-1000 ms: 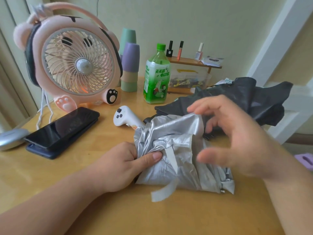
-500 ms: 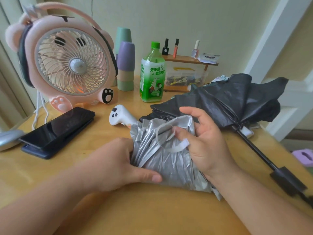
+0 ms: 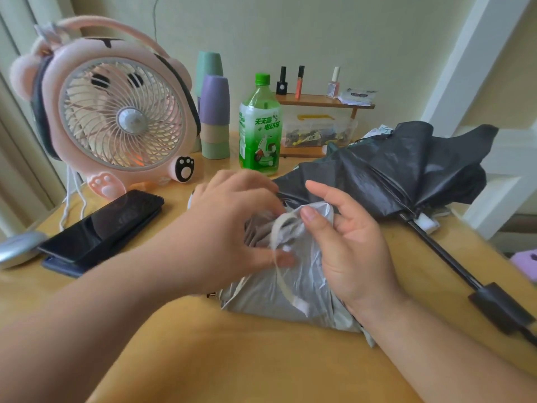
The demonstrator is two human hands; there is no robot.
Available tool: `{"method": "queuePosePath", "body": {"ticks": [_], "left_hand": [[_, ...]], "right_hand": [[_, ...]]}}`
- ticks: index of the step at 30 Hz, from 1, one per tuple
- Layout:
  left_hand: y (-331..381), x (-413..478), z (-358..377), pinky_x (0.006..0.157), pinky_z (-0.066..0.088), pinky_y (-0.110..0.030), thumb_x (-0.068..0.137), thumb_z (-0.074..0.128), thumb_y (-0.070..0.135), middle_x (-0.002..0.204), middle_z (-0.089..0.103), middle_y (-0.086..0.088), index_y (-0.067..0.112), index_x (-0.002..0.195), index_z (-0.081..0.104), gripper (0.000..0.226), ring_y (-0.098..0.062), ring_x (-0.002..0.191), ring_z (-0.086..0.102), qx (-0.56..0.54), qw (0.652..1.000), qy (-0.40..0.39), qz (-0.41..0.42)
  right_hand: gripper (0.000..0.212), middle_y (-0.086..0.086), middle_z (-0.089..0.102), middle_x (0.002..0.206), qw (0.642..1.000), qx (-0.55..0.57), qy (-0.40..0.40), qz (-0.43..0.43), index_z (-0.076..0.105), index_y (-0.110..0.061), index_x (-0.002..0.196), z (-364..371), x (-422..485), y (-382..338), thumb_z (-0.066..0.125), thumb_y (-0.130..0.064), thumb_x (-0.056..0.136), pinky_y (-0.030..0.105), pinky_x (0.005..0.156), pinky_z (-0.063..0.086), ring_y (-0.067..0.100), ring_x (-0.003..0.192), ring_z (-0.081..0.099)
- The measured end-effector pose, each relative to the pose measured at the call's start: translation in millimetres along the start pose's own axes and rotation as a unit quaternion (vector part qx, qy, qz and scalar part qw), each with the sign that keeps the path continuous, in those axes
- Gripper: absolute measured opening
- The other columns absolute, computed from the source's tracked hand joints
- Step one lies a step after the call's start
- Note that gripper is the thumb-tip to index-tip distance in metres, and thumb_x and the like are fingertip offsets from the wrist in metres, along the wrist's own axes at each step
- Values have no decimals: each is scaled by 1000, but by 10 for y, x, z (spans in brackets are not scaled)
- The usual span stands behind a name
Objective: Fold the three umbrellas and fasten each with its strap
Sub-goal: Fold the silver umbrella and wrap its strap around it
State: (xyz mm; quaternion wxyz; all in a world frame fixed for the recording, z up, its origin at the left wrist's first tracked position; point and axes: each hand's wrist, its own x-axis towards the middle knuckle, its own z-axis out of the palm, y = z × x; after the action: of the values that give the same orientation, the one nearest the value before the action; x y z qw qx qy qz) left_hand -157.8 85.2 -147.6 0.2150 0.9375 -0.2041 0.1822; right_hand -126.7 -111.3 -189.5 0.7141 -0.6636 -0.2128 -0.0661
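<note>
A bunched silver umbrella [image 3: 293, 298] lies on the wooden table [image 3: 261, 362] in front of me. Its pale strap [image 3: 286, 287] loops across the top of the bundle. My left hand [image 3: 232, 228] reaches over the far end with curled fingers gripping the fabric, and its thumb presses the strap. My right hand [image 3: 354, 257] grips the bundle from the right, thumb on the strap loop, index finger raised. A black umbrella [image 3: 392, 170] lies half collapsed and unfastened at the back right. Its shaft runs to the black handle [image 3: 499, 309] near the right edge. I see no third umbrella.
A pink bear-shaped fan [image 3: 116, 117] stands at the back left, with a dark phone [image 3: 101, 225] lying in front of it. Stacked cups [image 3: 215, 112], a green bottle [image 3: 260, 132] and a small shelf [image 3: 319, 98] with nail polish line the back wall.
My left hand has moved from the near left side of the silver bundle up over its far end. My right hand has carried the strap across the top.
</note>
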Motion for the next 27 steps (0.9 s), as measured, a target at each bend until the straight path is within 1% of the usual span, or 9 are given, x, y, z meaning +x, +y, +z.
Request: {"method": "queuePosePath", "body": {"ticks": [3, 6, 9, 13, 15, 17, 19, 23, 27], "left_hand": [[12, 126, -23, 99, 44, -42, 74, 60, 73, 115, 60, 23, 33, 89, 75, 45, -4, 116, 49, -55, 997, -48, -18], [11, 167, 12, 87, 52, -41, 87, 68, 47, 98, 68, 7, 17, 89, 75, 30, -13, 98, 63, -189, 981, -35, -17], [28, 111, 82, 73, 50, -31, 97, 68, 35, 79, 66, 2, 17, 77, 71, 27, -12, 77, 63, -314, 944, -18, -99], [97, 99, 124, 74, 55, -21, 92, 60, 46, 82, 76, 5, 25, 89, 78, 28, -9, 76, 68, -408, 886, 42, -215], [27, 63, 1, 62, 46, -11, 93, 59, 52, 78, 71, 12, 20, 97, 74, 35, 0, 65, 59, -335, 911, 136, -200], [-111, -48, -165, 71, 49, -25, 88, 58, 70, 86, 68, 8, 24, 97, 67, 48, -9, 75, 61, -266, 933, 165, -175], [-225, -187, -302, 79, 53, -42, 62, 59, 92, 91, 68, 6, 32, 98, 63, 70, -16, 85, 64, -234, 950, 67, -196], [-201, -321, -173, 86, 52, -27, 36, 68, 96, 101, 64, 24, 49, 119, 39, 99, 5, 92, 62, -40, 946, -226, -228], [-137, -305, 89, 81, 44, -8, 55, 83, 74, 102, 59, 38, 53, 115, 42, 77, 14, 96, 56, -43, 968, -165, -184]], "right_hand": [[36, 43, 51, 73, 1000, 7, 1, -9, 67, -40, 128, -20, -6, 19, 69, -31, 93, 33, 61, 42, 29, 59, 46], [50, 23, 75, 96, 998, 62, -28, 2, 57, -29, 136, -13, 9, 5, 77, -21, 90, 31, 82, 55, 28, 90, 72], [75, 4, 76, 117, 993, 86, -60, 47, 47, -24, 140, -13, 35, 34, 84, -7, 77, 24, 90, 55, 17, 112, 72], [55, 5, 77, 112, 995, 37, -82, 52, 61, -13, 128, -20, 21, 34, 79, -2, 78, 26, 87, 56, 18, 106, 74], [35, 7, 78, 109, 995, 23, -94, 29, 70, -6, 116, -17, 2, 32, 79, 2, 84, 28, 90, 57, 21, 105, 74], [22, 5, 79, 107, 995, 27, -94, 15, 75, -8, 107, -5, -5, 19, 74, -1, 86, 27, 91, 56, 19, 106, 74], [19, 3, 80, 105, 997, 27, -77, 5, 76, -11, 104, -8, 1, 21, 72, -4, 87, 25, 90, 55, 17, 106, 74], [14, 4, 80, 104, 998, 5, -54, -22, 77, -12, 103, -32, 27, 52, 73, -9, 90, 30, 89, 57, 20, 104, 74], [6, 1, 80, 97, 997, -37, -46, -49, 77, -13, 96, -61, 37, 12, 73, -15, 91, 27, 85, 57, 17, 97, 75]]}}
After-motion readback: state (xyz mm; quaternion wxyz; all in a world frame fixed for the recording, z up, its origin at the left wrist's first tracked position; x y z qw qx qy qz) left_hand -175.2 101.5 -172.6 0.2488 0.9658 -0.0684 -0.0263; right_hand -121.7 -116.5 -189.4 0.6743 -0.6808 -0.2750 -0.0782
